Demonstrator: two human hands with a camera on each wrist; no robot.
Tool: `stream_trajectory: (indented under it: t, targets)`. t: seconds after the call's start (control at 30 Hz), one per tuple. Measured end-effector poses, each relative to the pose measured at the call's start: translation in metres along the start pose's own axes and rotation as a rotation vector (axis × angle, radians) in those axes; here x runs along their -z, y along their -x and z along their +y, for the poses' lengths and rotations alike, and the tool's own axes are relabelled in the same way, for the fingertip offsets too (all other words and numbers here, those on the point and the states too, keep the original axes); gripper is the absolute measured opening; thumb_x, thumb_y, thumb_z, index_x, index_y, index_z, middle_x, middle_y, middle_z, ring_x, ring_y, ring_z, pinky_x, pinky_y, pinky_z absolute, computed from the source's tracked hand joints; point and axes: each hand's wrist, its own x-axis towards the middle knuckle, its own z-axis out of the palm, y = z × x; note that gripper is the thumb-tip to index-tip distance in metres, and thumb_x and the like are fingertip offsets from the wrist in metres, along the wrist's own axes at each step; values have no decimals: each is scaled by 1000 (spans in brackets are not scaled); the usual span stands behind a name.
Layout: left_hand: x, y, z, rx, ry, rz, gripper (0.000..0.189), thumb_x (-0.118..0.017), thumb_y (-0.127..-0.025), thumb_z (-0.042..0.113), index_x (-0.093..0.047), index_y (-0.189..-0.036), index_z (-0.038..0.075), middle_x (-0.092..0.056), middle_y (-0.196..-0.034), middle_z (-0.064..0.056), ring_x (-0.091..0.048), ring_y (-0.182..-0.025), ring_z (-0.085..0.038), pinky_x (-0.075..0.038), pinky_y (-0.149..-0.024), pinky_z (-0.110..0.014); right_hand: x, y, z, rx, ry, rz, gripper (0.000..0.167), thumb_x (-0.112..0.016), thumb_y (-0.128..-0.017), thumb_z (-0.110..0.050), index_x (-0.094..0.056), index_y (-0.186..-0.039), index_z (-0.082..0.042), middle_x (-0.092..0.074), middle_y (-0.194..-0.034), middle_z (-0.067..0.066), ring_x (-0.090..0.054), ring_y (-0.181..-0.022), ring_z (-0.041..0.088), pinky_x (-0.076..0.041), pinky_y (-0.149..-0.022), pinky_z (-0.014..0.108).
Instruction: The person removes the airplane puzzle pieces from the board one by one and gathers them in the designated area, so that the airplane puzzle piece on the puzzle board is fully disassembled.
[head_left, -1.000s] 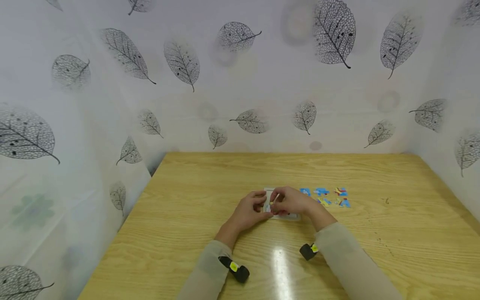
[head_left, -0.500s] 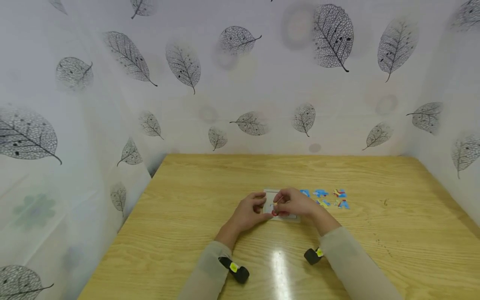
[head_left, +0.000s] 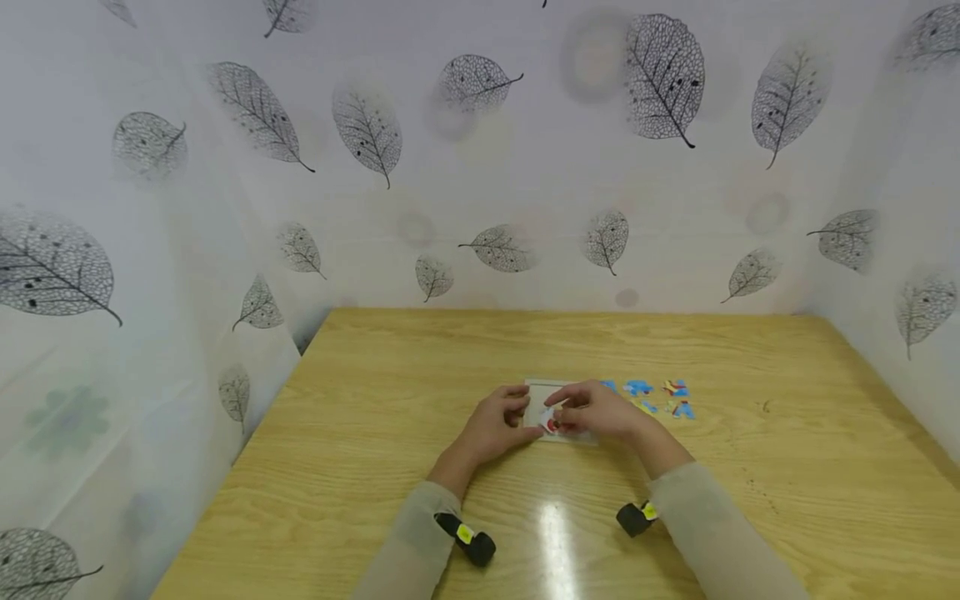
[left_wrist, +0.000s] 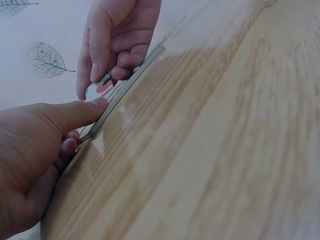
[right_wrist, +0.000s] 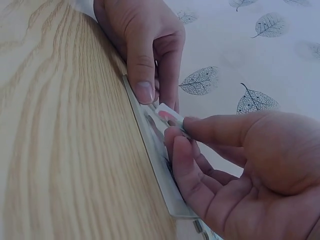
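My right hand [head_left: 600,410] pinches a white jigsaw puzzle piece [head_left: 550,423] with a red patch between thumb and fingertips. In the right wrist view that puzzle piece [right_wrist: 171,116] is tilted, one edge raised over a flat, pale puzzle tray [right_wrist: 160,175]. At the tray's left side, my left hand [head_left: 495,423] holds the frame, its thumb over the near edge and its other fingers spread round the left side. The left thumb tip lies close to the piece. Much of the tray's right part is hidden under my right hand.
Several blue, yellow and red puzzle pieces [head_left: 682,410] lie in rows on the wooden table [head_left: 390,358], right of the tray. A leaf-patterned cloth [head_left: 495,183] hangs behind the table and along its sides. Each wrist wears a black camera [head_left: 480,548].
My right hand has shifted slightly right and its fingers have loosened a little, so more of the red-and-white piece shows. The left hand stays at the tray's left side.
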Motion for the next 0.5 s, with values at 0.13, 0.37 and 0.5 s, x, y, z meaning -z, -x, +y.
stream_trajectory:
  t: [0.13, 0.37, 0.5]
  targets:
    - [1, 0, 1, 7, -4, 0, 61, -80, -87, 30, -59, -138, 2, -51, -148, -2, -58, -103, -13, -51, -87, -24, 4, 4, 4, 26, 7, 4, 30, -62, -98, -12, -65, -123, 3, -74, -99, 14, -69, -83, 18, -56, -75, 31]
    - [1, 1, 3, 3, 12, -1, 62, -80, -86, 28, -59, -138, 1, -52, -147, -4, -57, -101, -12, -50, -85, -23, 11, 11, 12, 19, -115, -15, 33, -67, -94, -7, -60, -120, 13, -72, -97, 14, -71, -85, 18, -59, -77, 31]
    - [1, 2, 2, 1, 24, 5, 63, -81, -85, 27, -58, -138, 1, -52, -146, -4, -56, -100, -11, -49, -84, -23, 13, 17, 14, 11, -143, -21, 35, -69, -93, -7, -59, -118, 15, -67, -96, 12, -71, -85, 16, -59, -77, 30]
